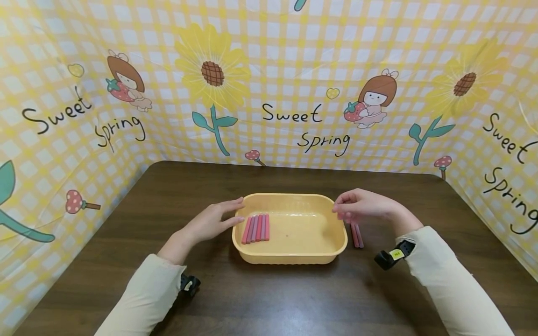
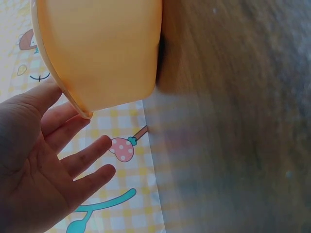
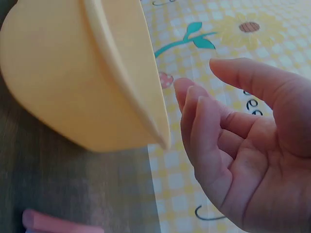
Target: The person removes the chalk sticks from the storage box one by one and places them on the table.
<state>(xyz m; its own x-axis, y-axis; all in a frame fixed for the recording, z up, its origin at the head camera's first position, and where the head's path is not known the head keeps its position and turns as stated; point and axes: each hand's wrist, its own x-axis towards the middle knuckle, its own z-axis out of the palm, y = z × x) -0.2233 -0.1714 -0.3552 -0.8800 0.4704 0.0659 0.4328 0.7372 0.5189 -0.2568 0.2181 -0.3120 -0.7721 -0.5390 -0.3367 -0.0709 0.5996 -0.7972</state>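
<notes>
A yellow plastic basin (image 1: 290, 255) stands on the table. Inside, at its left end, several pink and mauve sticks (image 1: 255, 228) lie side by side in a row. My left hand (image 1: 210, 221) rests at the basin's left rim; in the left wrist view its thumb reaches the rim and its other fingers extend loosely. Near the right rim, my right hand (image 1: 363, 205) hovers with loosely bent fingers, and the right wrist view shows nothing between thumb and fingertips. Below that hand, just right of the basin, two more sticks (image 1: 356, 235) lie on the table, their far ends partly covered.
The dark wooden table (image 1: 277, 298) extends around the basin. A yellow checked cloth (image 1: 269, 70) with flowers and lettering hangs behind and along both sides. Black straps with small devices circle both wrists.
</notes>
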